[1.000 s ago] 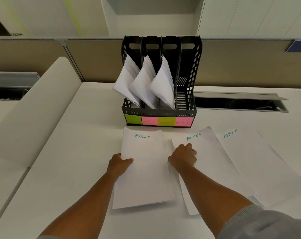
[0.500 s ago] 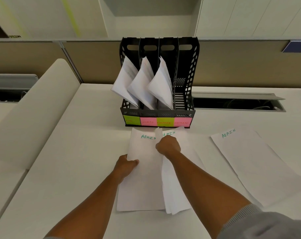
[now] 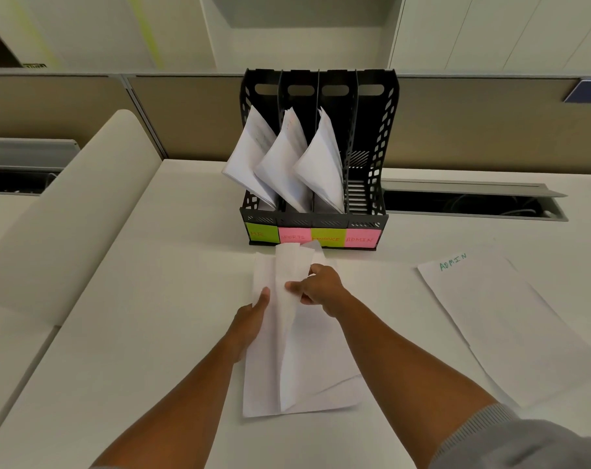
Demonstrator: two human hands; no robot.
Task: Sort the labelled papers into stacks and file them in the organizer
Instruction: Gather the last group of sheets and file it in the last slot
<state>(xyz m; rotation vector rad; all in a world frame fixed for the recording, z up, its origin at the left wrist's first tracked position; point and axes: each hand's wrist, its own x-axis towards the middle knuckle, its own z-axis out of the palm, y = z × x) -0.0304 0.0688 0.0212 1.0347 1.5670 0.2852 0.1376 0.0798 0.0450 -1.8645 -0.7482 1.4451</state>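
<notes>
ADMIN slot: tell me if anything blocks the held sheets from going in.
Nothing visible blocks it. The ADMIN slot stands empty, and only bare desk lies between it and the sheets held by both hands.

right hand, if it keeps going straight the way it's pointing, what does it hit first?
The right hand points forward and slightly left, gripping the papers. Straight ahead, it would probably first meet the front of the organizer, near the sticky labels; depth is hard to judge. The desk between looks free.

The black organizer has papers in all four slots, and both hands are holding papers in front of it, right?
Not quite. The head view shows the organizer with papers in three slots; the rightmost ADMIN slot is empty. The left hand and right hand do hold papers.
</notes>
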